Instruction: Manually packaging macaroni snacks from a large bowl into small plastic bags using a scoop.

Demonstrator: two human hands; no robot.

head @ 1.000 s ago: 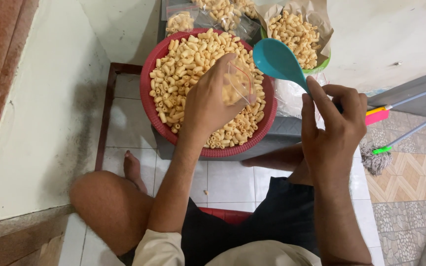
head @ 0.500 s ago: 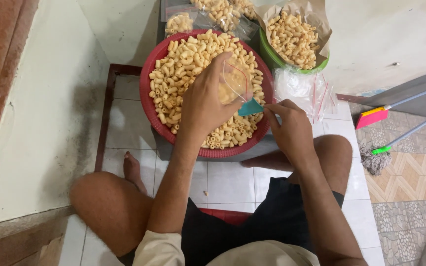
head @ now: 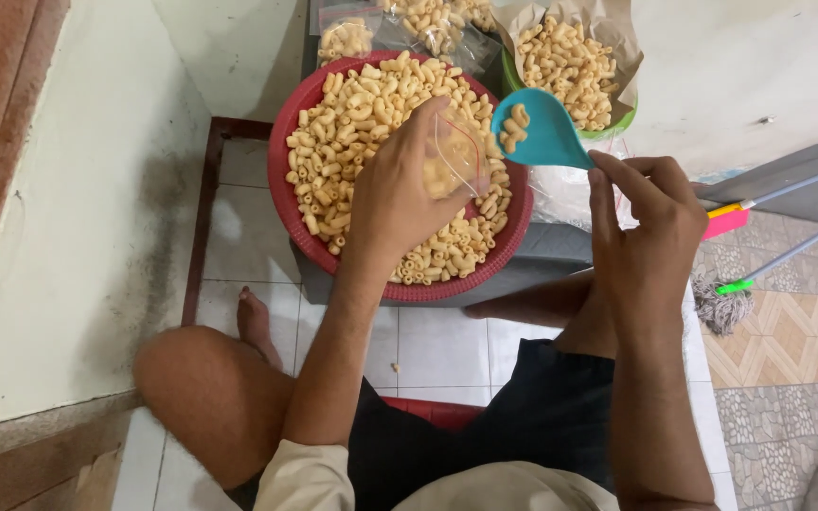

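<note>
Your left hand [head: 400, 194] grips a clear bag [head: 454, 161] over the red basket [head: 288, 142] of macaroni snacks; at 3 o'clock, your right hand [head: 650, 232] holds a teal scoop [head: 546, 132].

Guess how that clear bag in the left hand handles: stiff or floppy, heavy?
Probably floppy: the bag is thin clear film, crumpled within the left hand. Likely light, since only a little pasta shows through it. It may slump or spill if released, because it seems to keep its shape only in that grip over the red basket.
</note>
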